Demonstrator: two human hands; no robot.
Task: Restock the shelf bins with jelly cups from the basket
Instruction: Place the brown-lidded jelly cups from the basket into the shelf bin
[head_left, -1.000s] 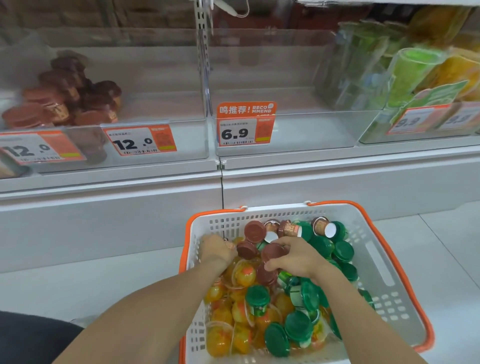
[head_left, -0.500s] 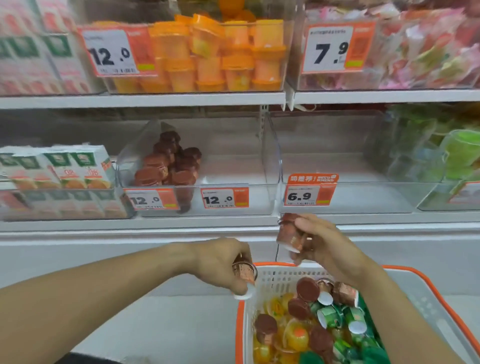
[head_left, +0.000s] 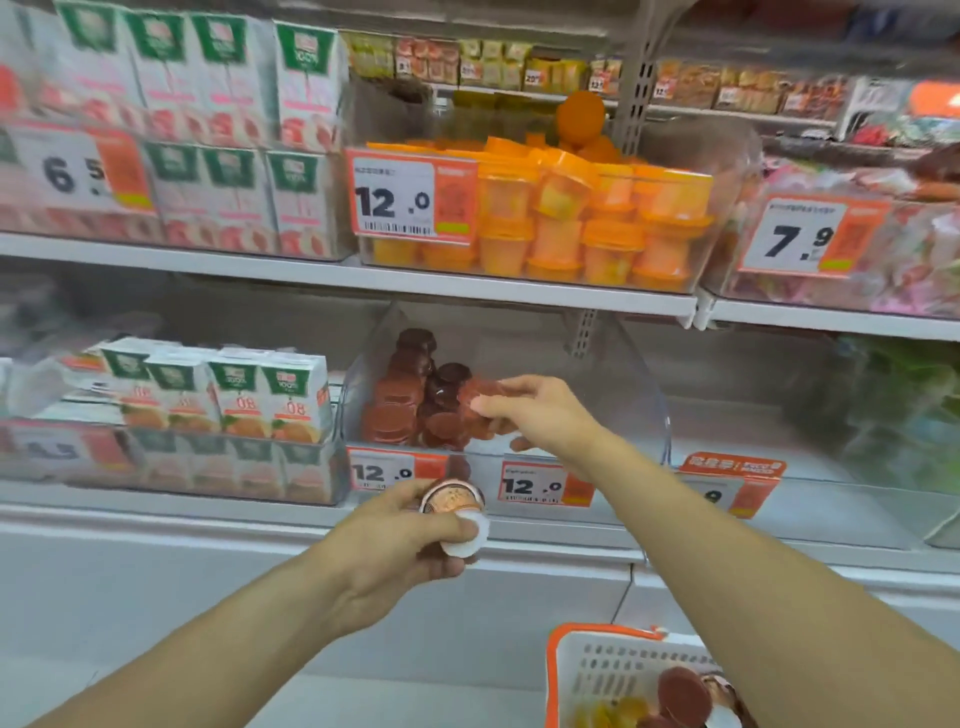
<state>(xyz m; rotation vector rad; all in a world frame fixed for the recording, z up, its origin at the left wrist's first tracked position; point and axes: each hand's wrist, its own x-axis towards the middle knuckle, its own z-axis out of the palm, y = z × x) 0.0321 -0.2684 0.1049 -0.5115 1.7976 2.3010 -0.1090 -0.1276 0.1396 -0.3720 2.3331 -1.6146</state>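
The right hand (head_left: 540, 421) holds a brown jelly cup (head_left: 480, 397) inside the clear bin (head_left: 647, 395). The left hand (head_left: 410, 540) grips another brown cup (head_left: 453, 501) below.

A: Any sleeves on those arms?
B: None; both forearms bare up to the frame edge; left hand (head_left: 410, 540) and right hand (head_left: 540, 421) ungloved; no rings or watch showing.

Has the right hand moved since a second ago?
Yes. The right hand rose from the basket to the brown-cup bin, holding a brown cup.
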